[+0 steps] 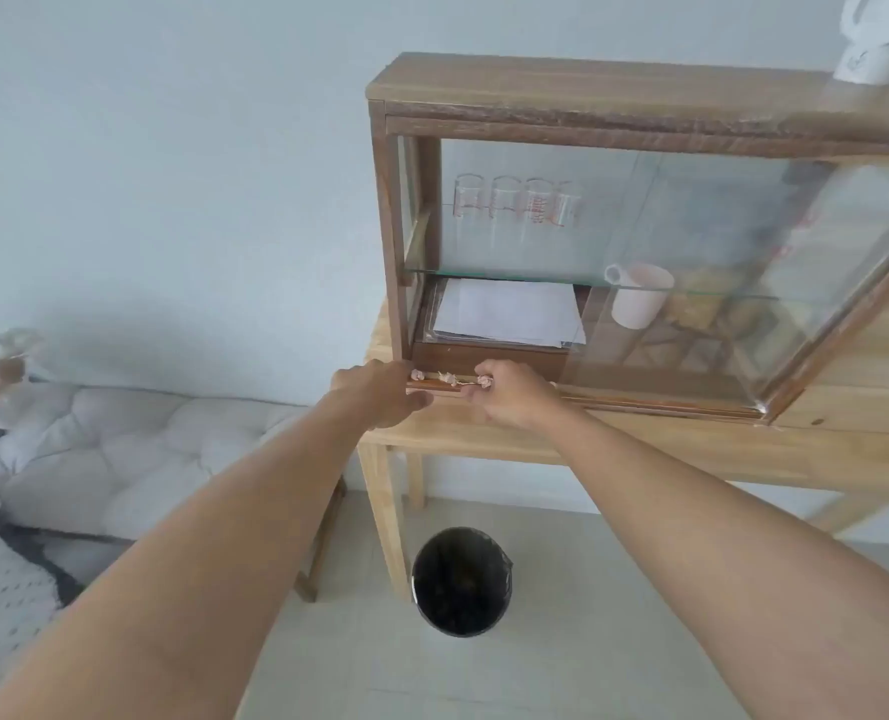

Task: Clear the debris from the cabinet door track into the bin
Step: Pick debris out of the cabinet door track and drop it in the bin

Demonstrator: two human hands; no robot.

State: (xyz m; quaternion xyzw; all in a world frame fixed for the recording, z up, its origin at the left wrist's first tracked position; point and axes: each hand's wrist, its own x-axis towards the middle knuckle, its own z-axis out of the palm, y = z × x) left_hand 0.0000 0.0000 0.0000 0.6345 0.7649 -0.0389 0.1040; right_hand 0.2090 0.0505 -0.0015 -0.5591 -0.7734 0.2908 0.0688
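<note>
The right hand (510,394) pinched 1 pale crumpled scrap of debris (484,381) between fingertips and thumb at the dark wooden door track (434,384) of the glass-fronted wooden cabinet (587,116). Just left of that hand, 2 more pale scraps (447,377) lay in the track. The left hand (380,394), loosely curled and holding nothing visible, rested at the track's end. Below both hands, beside the pale wooden tabletop's (639,444) leg, the round black bin (460,582) stood on the floor.
</note>
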